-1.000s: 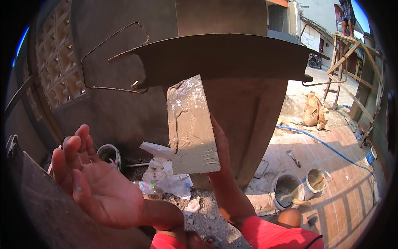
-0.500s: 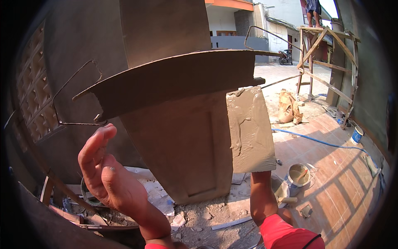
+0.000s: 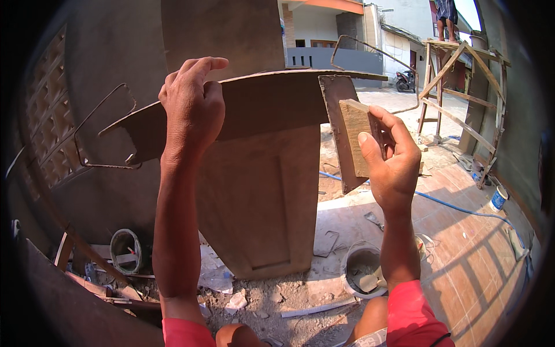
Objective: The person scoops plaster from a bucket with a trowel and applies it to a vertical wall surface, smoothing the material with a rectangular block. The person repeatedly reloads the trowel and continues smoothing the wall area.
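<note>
My left hand (image 3: 191,107) is raised at the top edge of a curved, mortar-coloured ledge (image 3: 269,104) on the pillar (image 3: 254,214), with bent fingers apart and nothing visible in them; whether it touches the edge is unclear. My right hand (image 3: 390,162) grips the wooden handle (image 3: 354,136) of a flat float (image 3: 338,173), held upright at the right end of the ledge. The float's plastered face is turned away from me. Bent steel rods (image 3: 110,165) stick out at both ends of the ledge.
Buckets (image 3: 361,260) (image 3: 126,250), rubble (image 3: 266,298) and a blue hose (image 3: 451,209) lie below. A wooden scaffold (image 3: 462,95) stands right, with a person's legs (image 3: 445,29) on top. A lattice wall (image 3: 49,110) is at left, a motorbike (image 3: 404,81) in the street behind.
My left hand has risen and turned from palm-up to back toward me, over the ledge. My right hand has moved right and tipped the float upright, so its coated face no longer shows.
</note>
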`<act>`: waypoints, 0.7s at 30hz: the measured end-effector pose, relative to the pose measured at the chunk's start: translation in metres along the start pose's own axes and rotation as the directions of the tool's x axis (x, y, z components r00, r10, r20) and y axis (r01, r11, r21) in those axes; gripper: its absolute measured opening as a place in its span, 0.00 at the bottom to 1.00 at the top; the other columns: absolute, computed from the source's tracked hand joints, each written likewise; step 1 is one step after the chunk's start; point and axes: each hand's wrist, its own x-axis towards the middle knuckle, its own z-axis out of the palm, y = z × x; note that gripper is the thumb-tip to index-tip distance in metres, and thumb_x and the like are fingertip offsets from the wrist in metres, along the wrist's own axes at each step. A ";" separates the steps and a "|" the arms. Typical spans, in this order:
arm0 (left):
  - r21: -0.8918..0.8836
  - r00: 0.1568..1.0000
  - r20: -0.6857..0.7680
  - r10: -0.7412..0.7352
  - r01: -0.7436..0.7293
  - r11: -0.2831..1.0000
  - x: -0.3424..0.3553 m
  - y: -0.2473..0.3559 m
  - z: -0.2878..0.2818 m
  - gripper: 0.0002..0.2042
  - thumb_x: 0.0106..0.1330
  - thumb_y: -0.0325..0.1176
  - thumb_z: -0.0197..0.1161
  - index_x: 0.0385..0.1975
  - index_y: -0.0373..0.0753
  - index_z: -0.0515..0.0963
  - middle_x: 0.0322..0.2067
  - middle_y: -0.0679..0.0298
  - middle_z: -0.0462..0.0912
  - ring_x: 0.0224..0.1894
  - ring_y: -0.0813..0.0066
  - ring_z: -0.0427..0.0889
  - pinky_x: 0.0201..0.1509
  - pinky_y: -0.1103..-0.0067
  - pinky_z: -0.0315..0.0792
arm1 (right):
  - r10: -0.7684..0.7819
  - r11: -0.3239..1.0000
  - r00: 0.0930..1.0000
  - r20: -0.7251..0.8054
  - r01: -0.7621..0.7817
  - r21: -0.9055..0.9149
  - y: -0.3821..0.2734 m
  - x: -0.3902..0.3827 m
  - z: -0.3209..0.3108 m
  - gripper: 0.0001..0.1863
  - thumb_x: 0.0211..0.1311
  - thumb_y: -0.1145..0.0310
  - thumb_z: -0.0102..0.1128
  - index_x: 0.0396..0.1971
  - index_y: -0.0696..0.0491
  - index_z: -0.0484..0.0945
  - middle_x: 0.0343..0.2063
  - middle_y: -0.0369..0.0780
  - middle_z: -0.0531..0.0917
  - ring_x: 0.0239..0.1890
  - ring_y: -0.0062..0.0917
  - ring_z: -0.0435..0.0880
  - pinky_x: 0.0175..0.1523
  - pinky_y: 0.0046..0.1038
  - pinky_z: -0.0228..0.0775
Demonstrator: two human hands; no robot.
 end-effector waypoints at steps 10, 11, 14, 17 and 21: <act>0.251 0.961 0.273 -0.045 -0.026 0.968 0.032 -0.014 0.000 0.19 0.59 0.22 0.43 0.44 0.40 0.80 0.50 0.62 0.79 0.59 0.61 0.69 0.69 0.67 0.53 | -0.142 0.868 0.981 0.132 0.188 -0.459 -0.018 0.022 0.042 0.19 0.52 0.75 0.60 0.47 0.57 0.79 0.40 0.47 0.83 0.42 0.36 0.84 0.51 0.31 0.74; 0.252 0.953 0.295 -0.068 -0.009 0.968 0.035 -0.011 -0.001 0.19 0.59 0.21 0.43 0.43 0.40 0.80 0.50 0.62 0.79 0.59 0.61 0.69 0.69 0.67 0.53 | -0.130 0.872 0.983 0.126 0.174 -0.458 -0.020 0.023 0.043 0.19 0.52 0.75 0.60 0.47 0.57 0.79 0.40 0.47 0.83 0.42 0.36 0.84 0.51 0.31 0.74; 0.258 0.932 0.355 -0.078 -0.018 0.966 0.039 -0.007 -0.007 0.20 0.58 0.20 0.42 0.43 0.40 0.81 0.50 0.60 0.80 0.59 0.60 0.70 0.69 0.66 0.53 | -0.105 0.877 0.989 0.109 0.143 -0.458 -0.024 0.024 0.048 0.19 0.53 0.75 0.59 0.47 0.58 0.79 0.40 0.47 0.83 0.42 0.36 0.84 0.51 0.31 0.74; 0.247 0.931 0.362 -0.046 -0.048 0.968 0.040 -0.012 -0.004 0.20 0.57 0.19 0.42 0.42 0.39 0.81 0.47 0.57 0.81 0.57 0.59 0.71 0.69 0.66 0.53 | -0.095 0.871 0.991 0.095 0.129 -0.475 -0.026 0.027 0.053 0.19 0.53 0.75 0.59 0.47 0.58 0.79 0.40 0.47 0.83 0.42 0.36 0.84 0.51 0.31 0.74; 0.247 0.914 0.402 -0.054 -0.052 0.968 0.041 -0.014 -0.004 0.20 0.56 0.19 0.43 0.40 0.38 0.83 0.41 0.53 0.83 0.55 0.58 0.72 0.68 0.65 0.54 | -0.077 0.860 0.992 0.099 0.117 -0.497 -0.025 0.030 0.059 0.19 0.53 0.75 0.59 0.47 0.58 0.79 0.41 0.47 0.83 0.43 0.36 0.84 0.52 0.31 0.73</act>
